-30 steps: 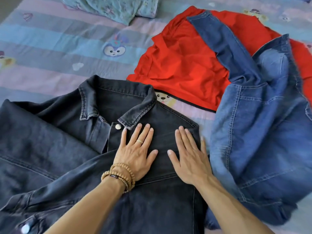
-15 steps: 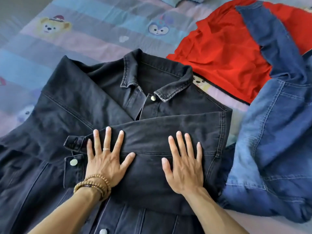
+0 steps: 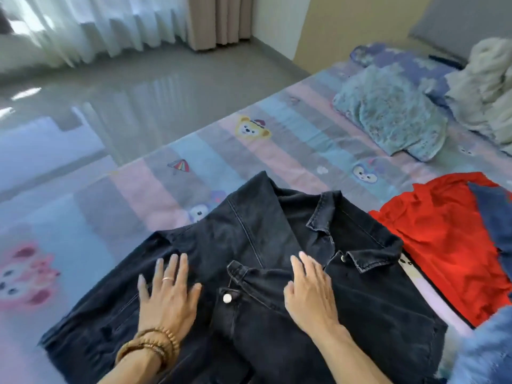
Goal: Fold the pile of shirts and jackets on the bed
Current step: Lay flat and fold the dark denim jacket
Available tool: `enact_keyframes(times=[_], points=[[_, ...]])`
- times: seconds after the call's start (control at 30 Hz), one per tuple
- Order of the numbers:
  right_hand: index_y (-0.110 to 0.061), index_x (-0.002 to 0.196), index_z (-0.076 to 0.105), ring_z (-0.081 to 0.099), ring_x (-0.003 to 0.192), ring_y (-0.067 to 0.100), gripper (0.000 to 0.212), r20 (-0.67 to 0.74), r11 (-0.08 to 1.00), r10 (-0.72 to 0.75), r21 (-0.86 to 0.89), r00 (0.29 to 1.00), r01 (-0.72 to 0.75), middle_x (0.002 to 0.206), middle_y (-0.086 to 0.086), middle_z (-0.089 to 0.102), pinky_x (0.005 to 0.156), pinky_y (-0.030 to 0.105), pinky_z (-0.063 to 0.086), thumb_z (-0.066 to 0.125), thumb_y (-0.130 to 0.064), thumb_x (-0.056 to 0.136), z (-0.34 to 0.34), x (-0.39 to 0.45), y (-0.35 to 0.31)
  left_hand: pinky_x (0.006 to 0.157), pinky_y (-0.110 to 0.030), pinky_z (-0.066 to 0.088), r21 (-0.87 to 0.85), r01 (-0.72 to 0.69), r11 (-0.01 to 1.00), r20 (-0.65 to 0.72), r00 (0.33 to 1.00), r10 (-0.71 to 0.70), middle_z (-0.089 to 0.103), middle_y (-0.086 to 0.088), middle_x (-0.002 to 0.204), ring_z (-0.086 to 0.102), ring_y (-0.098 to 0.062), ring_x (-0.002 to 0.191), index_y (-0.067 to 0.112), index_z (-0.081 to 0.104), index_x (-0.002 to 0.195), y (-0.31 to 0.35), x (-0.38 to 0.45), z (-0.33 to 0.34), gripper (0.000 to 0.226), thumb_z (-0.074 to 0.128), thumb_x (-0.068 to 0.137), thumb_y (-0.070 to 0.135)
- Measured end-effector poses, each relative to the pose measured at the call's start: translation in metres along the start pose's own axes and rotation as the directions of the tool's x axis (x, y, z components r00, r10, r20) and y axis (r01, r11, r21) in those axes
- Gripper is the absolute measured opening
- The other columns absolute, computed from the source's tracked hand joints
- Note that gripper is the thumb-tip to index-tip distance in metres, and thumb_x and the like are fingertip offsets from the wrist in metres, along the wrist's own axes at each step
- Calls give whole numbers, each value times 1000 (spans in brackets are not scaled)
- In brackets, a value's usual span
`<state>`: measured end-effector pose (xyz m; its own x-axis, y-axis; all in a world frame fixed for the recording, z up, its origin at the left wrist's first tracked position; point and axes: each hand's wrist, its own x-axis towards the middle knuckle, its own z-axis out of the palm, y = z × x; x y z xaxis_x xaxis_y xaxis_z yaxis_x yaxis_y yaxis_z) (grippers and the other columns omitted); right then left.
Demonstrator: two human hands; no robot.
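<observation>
A: 2 hands lie flat on the black denim jacket (image 3: 277, 245), which is spread on the bed (image 3: 235, 151) in the lower centre of the frame.

B: How does the jacket look?

A: Dark, washed black denim, collar toward the top of the frame and open. 1 sleeve is folded across the chest, its cuff (image 3: 235, 268) ending near the middle, with a pale round button (image 3: 227, 298) just below it. Another small button sits under the right collar point. The left side of the jacket fans out wide toward the lower left.

B: And the fingers?

A: The left hand (image 3: 169, 295) has straight fingers spread apart, pressing the left panel; a ring shows on 1 finger and a beaded bracelet (image 3: 146, 347) wraps the wrist. The right hand (image 3: 310, 292) has straight fingers held close together, resting on the folded sleeve beside the collar.

B: What else is on the bed?

A: A red shirt (image 3: 443, 239) at the right of the frame, just beside the jacket, with a blue denim jacket (image 3: 496, 217) lying over its right edge. A folded teal garment (image 3: 388, 115) sits at the upper right, well apart, and pale crumpled cloth (image 3: 487, 79) beyond it. The sheet has pastel stripes and cartoon animals.
</observation>
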<state>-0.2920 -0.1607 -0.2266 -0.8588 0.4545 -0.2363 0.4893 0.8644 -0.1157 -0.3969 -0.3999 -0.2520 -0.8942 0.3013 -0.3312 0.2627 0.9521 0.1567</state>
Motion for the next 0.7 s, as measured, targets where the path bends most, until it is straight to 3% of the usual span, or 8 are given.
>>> enact_keyframes(times=[0.03, 0.1, 0.2, 0.33, 0.4, 0.47, 0.57, 0.7], points=[[-12, 136, 52, 49, 129, 28, 56, -5, 994, -107, -6, 994, 107, 144, 10, 48, 99, 44, 44, 63, -17, 82, -11, 21, -22, 118, -53, 0, 28, 111, 993, 37, 993, -112, 3, 0, 162, -5, -26, 149, 23, 0, 154, -23, 3, -3, 73, 31, 96, 55], [-16, 145, 40, 41, 131, 28, 53, 70, 954, -296, -27, 953, 299, 149, 6, 37, 103, 42, 37, 50, -15, 93, -26, 64, -71, 118, -55, 6, 86, 267, 960, 79, 959, -273, -2, -4, 162, -7, -29, 148, 22, -9, 153, -65, 9, -10, 90, 38, 90, 65], [-18, 149, 29, 36, 133, 27, 64, 114, 867, -452, -177, 885, 465, 149, 6, 36, 103, 40, 35, 53, -13, 89, -28, 121, -129, 112, -47, 24, 48, 335, 941, 23, 941, -337, 29, -10, 152, 26, -29, 142, 18, 8, 151, -99, 22, -13, 107, 53, 74, 77], [-16, 155, 6, 8, 150, 24, 90, 371, 676, -515, -379, 773, 632, 161, 4, 12, 119, 48, 13, 58, -6, 83, -14, 173, -176, 88, -39, 41, 18, 390, 921, 24, 920, -390, 55, 0, 119, 50, -24, 114, 26, 43, 120, -126, 35, -12, 77, 56, 66, 81], [-15, 154, 14, 27, 144, 28, 85, 489, 637, -499, -352, 715, 685, 156, 6, 24, 116, 48, 21, 57, -4, 81, -8, 182, -184, 84, -37, 44, -29, 372, 928, 60, 927, -370, 57, 0, 109, 53, -23, 105, 24, 45, 105, -137, 38, -10, 68, 60, 67, 78], [-17, 139, 35, 49, 121, 30, 67, 420, 624, -556, -358, 717, 694, 129, 5, 46, 97, 41, 36, 59, -5, 78, -6, 180, -178, 83, -37, 46, -80, 325, 942, 88, 944, -318, 55, -2, 109, 56, -25, 102, 21, 46, 104, -141, 39, -9, 63, 63, 71, 72], [-19, 121, 45, 56, 100, 29, 45, 321, 661, -549, -397, 772, 636, 99, 3, 54, 80, 35, 29, 55, -4, 80, -9, 167, -169, 81, -35, 47, -76, 213, 974, 142, 969, -201, 59, -7, 111, 59, -30, 100, 19, 47, 109, -139, 30, -18, 49, 62, 83, 57], [-16, 102, 57, 60, 95, 30, 27, 189, 675, -577, -438, 795, 594, 102, 5, 63, 78, 36, 33, 59, -4, 78, -22, 147, -151, 70, -35, 46, -68, 10, 998, 59, 998, -6, 65, -6, 103, 61, -33, 95, 23, 41, 115, -114, 5, -45, 35, 58, 85, 30]])
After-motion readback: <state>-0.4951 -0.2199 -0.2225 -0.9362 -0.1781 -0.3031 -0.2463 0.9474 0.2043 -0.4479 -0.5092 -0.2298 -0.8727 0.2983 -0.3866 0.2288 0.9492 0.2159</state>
